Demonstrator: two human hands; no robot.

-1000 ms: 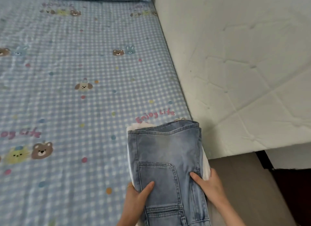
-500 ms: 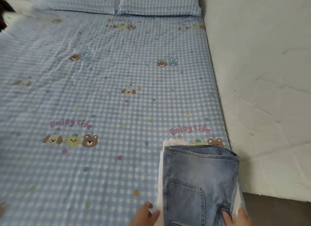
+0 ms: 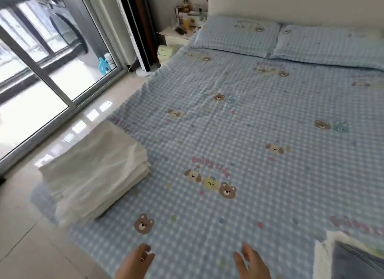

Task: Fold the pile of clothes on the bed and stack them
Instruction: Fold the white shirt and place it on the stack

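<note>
Folded white stack (image 3: 97,172) left of bare hands (pillows (image 3: 291,39) beyond)

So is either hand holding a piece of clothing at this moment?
No: the left hand and right hand hover empty above the bed sheet, apart from the folded jeans and the white folded stack.

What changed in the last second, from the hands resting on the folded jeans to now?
Both hands let go of the folded jeans: the left hand and right hand now hover empty over the checked sheet. The view swung left, revealing a white folded stack. The jeans stayed on their white pile.
</note>
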